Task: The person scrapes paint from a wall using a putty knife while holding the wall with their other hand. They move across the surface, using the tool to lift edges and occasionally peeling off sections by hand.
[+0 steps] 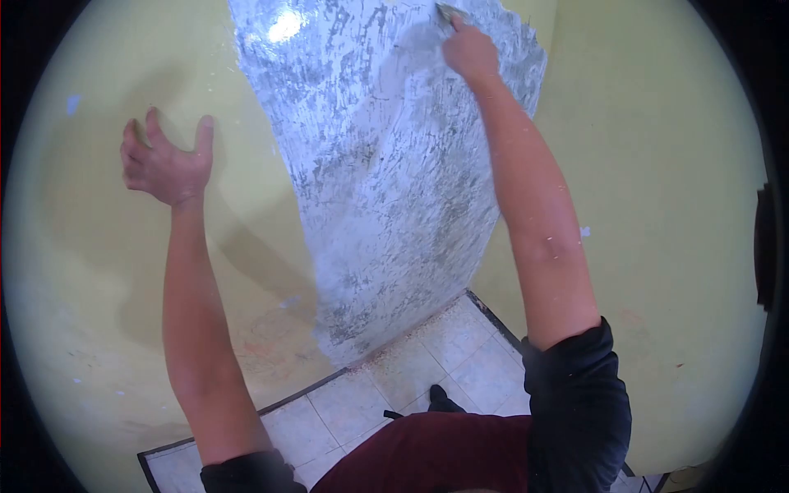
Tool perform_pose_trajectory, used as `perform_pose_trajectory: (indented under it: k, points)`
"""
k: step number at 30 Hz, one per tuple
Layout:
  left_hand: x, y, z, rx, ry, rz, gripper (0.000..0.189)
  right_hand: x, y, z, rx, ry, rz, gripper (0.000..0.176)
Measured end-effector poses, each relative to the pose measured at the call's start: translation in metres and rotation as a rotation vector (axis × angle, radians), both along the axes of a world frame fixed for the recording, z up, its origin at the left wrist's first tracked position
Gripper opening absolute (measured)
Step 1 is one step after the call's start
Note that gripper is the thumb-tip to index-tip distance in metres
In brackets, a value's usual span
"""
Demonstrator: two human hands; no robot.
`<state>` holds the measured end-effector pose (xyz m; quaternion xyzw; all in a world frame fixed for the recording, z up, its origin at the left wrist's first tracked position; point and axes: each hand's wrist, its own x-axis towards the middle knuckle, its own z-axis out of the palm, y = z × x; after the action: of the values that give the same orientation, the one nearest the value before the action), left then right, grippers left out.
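My right hand [472, 54] reaches up high and grips a scraper [449, 11], whose blade lies against the top of a scraped wall patch [370, 172]. Mottled white and grey, the patch runs down to the floor with ragged edges. To its left, my left hand [168, 160] is raised with fingers spread and holds nothing. It is over the yellow-green painted wall [238, 156], its shadow falling beside it.
The other painted wall [657, 205] meets the patch's right side at a corner. Crumbs of debris [411, 333] lie along the base of the patch on white floor tiles [337, 411]. A dark shoe [438, 396] shows below, and a dark object [764, 246] stands at the right edge.
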<state>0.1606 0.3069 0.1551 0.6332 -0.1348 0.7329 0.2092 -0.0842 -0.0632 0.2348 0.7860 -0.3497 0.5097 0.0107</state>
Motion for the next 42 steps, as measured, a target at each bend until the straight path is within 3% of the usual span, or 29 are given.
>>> perform_pose_trajectory:
  k: [2, 4, 6, 8, 9, 11, 13, 16, 20, 24, 27, 28, 29, 30, 31, 32, 33, 36, 42]
  points:
    - [0.002, 0.000, -0.001, -0.007, 0.002, -0.013, 0.081, -0.019, -0.019, -0.005, 0.109, 0.153, 0.006, 0.054]
    - [0.001, -0.001, 0.001, -0.018, 0.006, -0.026, 0.081, -0.025, -0.053, -0.066, -0.014, 0.277, -0.031, 0.046]
    - [-0.001, -0.002, -0.001, -0.018, 0.013, -0.044, 0.081, -0.061, -0.017, -0.140, 0.215, 0.512, 0.117, 0.042]
    - [-0.001, -0.001, -0.001, -0.011, 0.023, -0.030, 0.081, -0.099, -0.053, -0.302, 0.326, 0.900, 0.340, 0.043]
    - [-0.001, 0.000, 0.001, -0.014, 0.018, -0.030, 0.081, -0.140, -0.037, -0.388, 0.467, 0.974, 0.394, 0.043]
    - [-0.001, 0.000, -0.001, -0.008, 0.003, -0.030, 0.082, -0.279, 0.049, -0.561, 0.815, 0.963, 0.312, 0.044]
    - [0.000, 0.000, 0.002, -0.020, -0.007, -0.008, 0.082, -0.412, 0.151, -0.672, 1.177, 0.906, 0.123, 0.044]
    - [0.000, -0.004, 0.001, 0.001, -0.023, 0.015, 0.082, -0.553, 0.283, -0.719, 1.611, 0.845, -0.208, 0.045]
    - [0.009, -0.005, 0.001, 0.006, -0.044, 0.041, 0.083, -0.636, 0.375, -0.716, 1.871, 0.762, -0.443, 0.047]
    - [0.014, -0.004, -0.001, -0.010, -0.059, 0.026, 0.083, -0.653, 0.378, -0.749, 1.837, 0.736, -0.447, 0.049]
    - [0.012, -0.001, 0.000, 0.003, -0.068, 0.014, 0.082, -0.643, 0.292, -0.867, 1.490, 0.811, -0.220, 0.051]
    - [0.013, 0.000, -0.002, 0.013, -0.065, 0.019, 0.082, -0.584, 0.239, -0.795, 1.438, 0.668, -0.318, 0.058]
    - [0.012, 0.000, -0.001, 0.001, -0.043, 0.020, 0.081, -0.533, 0.202, -0.760, 1.171, 0.507, -0.277, 0.060]
    - [0.010, 0.000, 0.001, -0.011, -0.023, 0.022, 0.081, -0.500, 0.161, -0.767, 0.894, 0.432, -0.214, 0.068]
    - [0.010, 0.000, 0.003, 0.001, -0.024, 0.029, 0.081, -0.467, 0.124, -0.744, 0.966, 0.326, -0.071, 0.068]
    - [0.011, 0.001, 0.006, -0.018, 0.011, 0.037, 0.080, -0.427, 0.104, -0.686, 1.169, 0.275, 0.019, 0.066]
    - [0.011, 0.002, 0.009, -0.040, 0.043, 0.043, 0.079, -0.383, 0.101, -0.614, 1.342, 0.008, -0.002, 0.062]
    - [0.015, 0.005, 0.029, -0.076, 0.054, -0.021, 0.082, -0.302, 0.083, -0.513, 1.473, -0.274, 0.199, 0.056]
    - [0.033, 0.012, 0.105, -0.078, -0.016, 0.134, 0.091, -0.176, 0.076, -0.399, 1.401, -0.510, 0.829, 0.075]
